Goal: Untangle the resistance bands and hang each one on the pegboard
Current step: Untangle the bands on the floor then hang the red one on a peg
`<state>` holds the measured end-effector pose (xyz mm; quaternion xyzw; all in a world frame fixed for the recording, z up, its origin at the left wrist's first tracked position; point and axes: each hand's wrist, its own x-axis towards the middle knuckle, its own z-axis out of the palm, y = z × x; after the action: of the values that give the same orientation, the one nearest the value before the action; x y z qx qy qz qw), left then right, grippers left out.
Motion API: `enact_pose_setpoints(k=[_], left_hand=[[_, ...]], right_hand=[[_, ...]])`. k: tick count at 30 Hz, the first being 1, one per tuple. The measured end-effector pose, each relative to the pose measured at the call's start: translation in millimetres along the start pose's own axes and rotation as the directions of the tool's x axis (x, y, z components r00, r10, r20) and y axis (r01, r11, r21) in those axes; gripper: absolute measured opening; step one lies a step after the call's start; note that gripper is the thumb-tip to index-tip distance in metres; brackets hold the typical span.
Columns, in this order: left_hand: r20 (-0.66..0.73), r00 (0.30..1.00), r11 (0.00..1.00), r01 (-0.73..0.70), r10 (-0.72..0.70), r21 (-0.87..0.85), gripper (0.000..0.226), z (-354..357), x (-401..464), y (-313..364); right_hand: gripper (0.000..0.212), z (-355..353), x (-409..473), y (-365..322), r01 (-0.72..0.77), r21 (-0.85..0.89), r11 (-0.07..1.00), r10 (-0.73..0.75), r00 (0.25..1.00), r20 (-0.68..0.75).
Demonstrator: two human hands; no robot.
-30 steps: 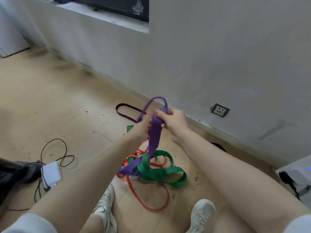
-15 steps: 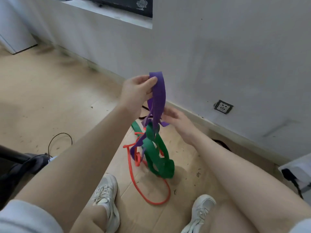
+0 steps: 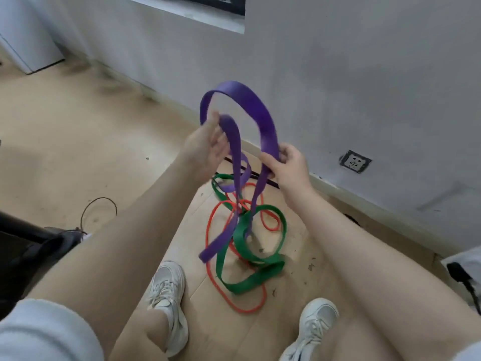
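Holding the purple band (image 3: pixel 256 113) up as an arch above the floor: right hand (image 3: pixel 289 169) gripping one side, left hand (image 3: pixel 205 147) pinching the other with looser fingers. Better lifting slowly, letting the green band (image 3: pixel 250 280) and orange band (image 3: pixel 221 287) slide off. Knot crossings hard to read; pegboard not showing.

Left hand (image 3: pixel 205 144): pinching purple band (image 3: pixel 250 105).
Right hand (image 3: pixel 289 168): gripping same band.
Green band (image 3: pixel 260 274), orange band (image 3: pixel 244 308): lying tangled on floor (image 3: pixel 65 142).
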<state>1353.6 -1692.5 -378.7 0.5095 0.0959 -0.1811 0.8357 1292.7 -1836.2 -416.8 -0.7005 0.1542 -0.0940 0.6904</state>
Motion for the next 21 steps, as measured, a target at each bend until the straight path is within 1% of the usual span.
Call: enact_pose_setpoints(k=[1, 2, 3, 4, 5, 6, 7, 9, 10, 11, 12, 13, 15, 17, 18, 19, 20, 21], left_hand=[[-0.003, 0.998, 0.998, 0.055, -0.055, 0.018, 0.047, -6, 1, -16], [-0.019, 0.996, 0.996, 0.089, -0.089, 0.001, 0.051, -10, 1, -28], [-0.042, 0.993, 0.993, 0.104, -0.107, -0.052, 0.051, -12, 1, -35], [-0.062, 0.992, 0.988, 0.106, -0.113, -0.11, 0.05, -13, 4, -39], [-0.068, 0.992, 0.984, 0.096, -0.107, -0.147, 0.048, -11, 4, -40], [-0.057, 0.994, 0.984, 0.085, -0.095, -0.156, 0.048, -8, 6, -39], [-0.038, 0.996, 0.99, 0.072, -0.077, -0.121, 0.046, -2, 6, -38], [-0.015, 0.999, 0.997, 0.035, -0.034, 0.062, 0.036, 6, 7, -37], [-0.02, 1.0, 0.99, 0.012, -0.009, 0.144, 0.04, 6, 9, -39], [-0.04, 0.999, 0.979, -0.001, 0.009, 0.204, 0.05, 4, 11, -41], [-0.056, 0.998, 0.972, 0.0, 0.014, 0.236, 0.058, 1, 13, -42], [-0.087, 0.996, 0.963, 0.005, 0.019, 0.269, 0.06, -3, 14, -43], [-0.162, 0.987, 0.956, 0.032, 0.017, 0.291, 0.056, -12, 15, -48], [-0.171, 0.983, 0.965, 0.105, -0.065, 0.239, 0.051, -15, 15, -55], [-0.154, 0.979, 0.964, 0.161, -0.13, 0.21, 0.05, -12, 13, -58], [-0.134, 0.973, 0.965, 0.207, -0.186, 0.162, 0.051, -8, 11, -60], [-0.106, 0.971, 0.971, 0.225, -0.216, 0.084, 0.051, -5, 12, -61], [-0.079, 0.974, 0.977, 0.215, -0.214, 0.01, 0.048, -2, 14, -61]], right_hand=[[0.019, 0, 3, -5, 0.009, 0.002, 1.0, -0.009, 1.0, 0.017], [0.018, 1, 6, -8, 0.017, -0.029, 0.999, -0.016, 0.999, 0.039], [0.015, 2, 10, -9, 0.022, -0.091, 0.996, -0.017, 0.998, 0.059], [0.012, 2, 12, -6, 0.02, -0.192, 0.981, -0.004, 0.996, 0.084], [0.01, 1, 13, -2, 0.019, -0.289, 0.957, 0.017, 0.992, 0.121], [0.01, -1, 12, 4, 0.019, -0.34, 0.94, 0.042, 0.985, 0.169], [0.014, -3, 11, 11, 0.003, -0.323, 0.947, 0.07, 0.974, 0.217], [0.019, -7, 8, 18, -0.09, -0.152, 0.984, 0.129, 0.955, 0.269], [0.02, -9, 8, 19, -0.129, -0.055, 0.99, 0.139, 0.952, 0.271], [0.021, -11, 11, 18, -0.146, 0.02, 0.989, 0.136, 0.957, 0.257], [0.023, -13, 15, 15, -0.158, 0.091, 0.983, 0.134, 0.964, 0.23], [0.026, -17, 21, 12, -0.158, 0.153, 0.976, 0.127, 0.973, 0.194], [0.031, -24, 32, 7, -0.135, 0.227, 0.964, 0.103, 0.983, 0.15], [0.034, -26, 41, -1, -0.114, 0.251, 0.961, 0.071, 0.982, 0.175], [0.035, -24, 44, -5, -0.1, 0.229, 0.968, 0.052, 0.977, 0.208], [0.036, -19, 46, -9, -0.084, 0.161, 0.983, 0.04, 0.966, 0.257], [0.037, -12, 46, -12, -0.056, 0.034, 0.998, 0.042, 0.948, 0.315], [0.038, -6, 45, -12, -0.02, -0.105, 0.994, 0.058, 0.926, 0.374]])
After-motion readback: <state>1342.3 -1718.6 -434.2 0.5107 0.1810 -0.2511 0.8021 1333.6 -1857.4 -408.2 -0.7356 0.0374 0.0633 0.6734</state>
